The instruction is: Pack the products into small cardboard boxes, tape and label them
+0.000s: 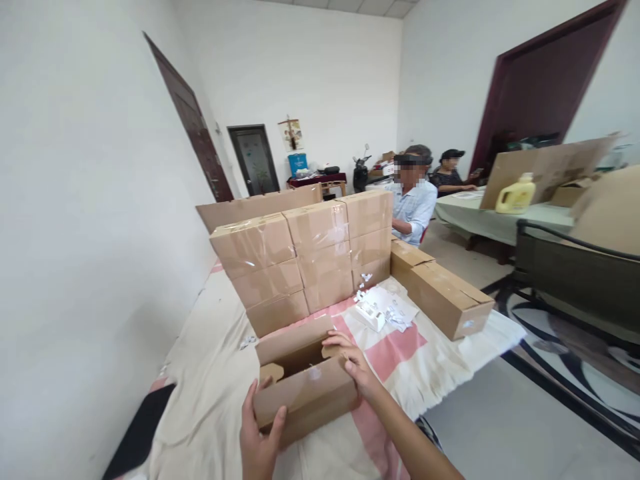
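- Brown cardboard box (305, 400) sits open-topped on the near part of the bench (210, 387), which is spread with cream and pink cloth.
- Left hand (261, 427) is at the box's left end, its grip clamped there: thumb on the near side, fingers round the end.
- Right hand (356, 367) is at the right end, its grip also closed on the box, fingers over the top edge and thumb by the near corner.
- Far flap (295, 337) stands up along the back of the box; a smaller flap (273, 373) shows at the left end, just beside the left hand. The inside is dark, so its contents cannot be made out.
- Beyond the box rises a stack (305, 260) of taped cartons, three across and three high, with a cardboard sheet (265, 205) upright behind it.
- White scraps (400, 317) and a small white box (370, 317) lie right of the stack's foot.
- Two long cartons (445, 297) lie end to end along the bench's right side.
- Past the stack, a person (415, 200) in a pale blue shirt sits; farther right, another person (450, 175) in a black cap is at a table (460, 208) bearing a yellow jug (515, 197).
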{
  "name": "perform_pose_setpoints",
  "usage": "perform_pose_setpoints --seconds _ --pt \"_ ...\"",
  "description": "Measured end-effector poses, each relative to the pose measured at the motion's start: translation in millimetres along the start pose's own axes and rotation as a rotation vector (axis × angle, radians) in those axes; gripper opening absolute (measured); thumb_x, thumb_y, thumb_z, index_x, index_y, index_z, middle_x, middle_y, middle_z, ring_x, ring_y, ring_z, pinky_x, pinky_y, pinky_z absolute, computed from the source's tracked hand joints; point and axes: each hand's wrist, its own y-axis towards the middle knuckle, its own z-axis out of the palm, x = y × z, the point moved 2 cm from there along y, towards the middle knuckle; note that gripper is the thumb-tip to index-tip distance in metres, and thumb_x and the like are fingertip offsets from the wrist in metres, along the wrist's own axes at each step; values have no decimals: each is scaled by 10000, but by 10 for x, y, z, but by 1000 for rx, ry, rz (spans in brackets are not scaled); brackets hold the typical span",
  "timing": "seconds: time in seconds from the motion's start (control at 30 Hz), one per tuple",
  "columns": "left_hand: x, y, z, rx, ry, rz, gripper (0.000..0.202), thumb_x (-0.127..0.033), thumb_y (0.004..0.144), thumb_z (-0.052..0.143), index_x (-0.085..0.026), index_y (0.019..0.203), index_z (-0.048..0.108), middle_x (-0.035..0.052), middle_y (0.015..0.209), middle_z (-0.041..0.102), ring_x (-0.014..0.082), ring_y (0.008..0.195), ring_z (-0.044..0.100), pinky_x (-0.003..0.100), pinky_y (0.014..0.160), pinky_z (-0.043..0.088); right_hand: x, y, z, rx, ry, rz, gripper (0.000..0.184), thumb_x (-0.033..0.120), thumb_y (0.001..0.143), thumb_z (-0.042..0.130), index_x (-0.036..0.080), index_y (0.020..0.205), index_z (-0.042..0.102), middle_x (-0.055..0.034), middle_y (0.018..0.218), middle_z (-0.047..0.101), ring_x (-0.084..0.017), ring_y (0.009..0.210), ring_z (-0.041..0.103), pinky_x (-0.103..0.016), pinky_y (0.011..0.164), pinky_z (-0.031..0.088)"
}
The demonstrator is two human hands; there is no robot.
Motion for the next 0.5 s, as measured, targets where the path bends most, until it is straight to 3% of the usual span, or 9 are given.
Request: perform_pose_setpoints --seconds 0.1,0.2,0.27,0.37,0.5 --pt "7 -23 -12 7 21 -12 780 -593 850 676 -249 1502 425 130 1408 618 379 1389 512 571 1143 441 -18 15 -2 -40 50 25 321 587 893 637 299 1001 727 -73 1353 647 -346 1396 484 -532 1194 323" --pt "26 22 -41 63 -1 3 776 -572 856 683 -266 1517 414 121 1425 606 377 1397 503 598 1177 396 -102 -37 17 -144 155 109 615 632 803 700 337 1332 596 -81 1542 489 -355 1450 434 -520 1188 346" --pt "40 60 -69 103 -32 35 742 -560 884 655 -257 1517 417 127 1457 584 373 1414 485 621 1211 335 -146 -84 37 -165 207 163 779 639 777 712 337 1460 489 -83 1596 430 -342 1503 368 -514 1225 301" --pt "37 82 -102 146 -76 61 659 -534 928 609 -251 1501 450 117 1486 569 353 1453 444 628 1268 208 -178 -128 53 -161 246 199 819 577 783 727 330 1511 446 -75 1615 422 -310 1530 331 -496 1258 244" --pt "-40 45 -88 133 -138 38 635 -529 933 615 -263 1492 473 105 1459 601 350 1448 456 640 1269 205 -217 -132 46 -162 265 174 798 515 765 723 324 1503 488 -58 1615 434 -314 1507 370 -491 1244 275"
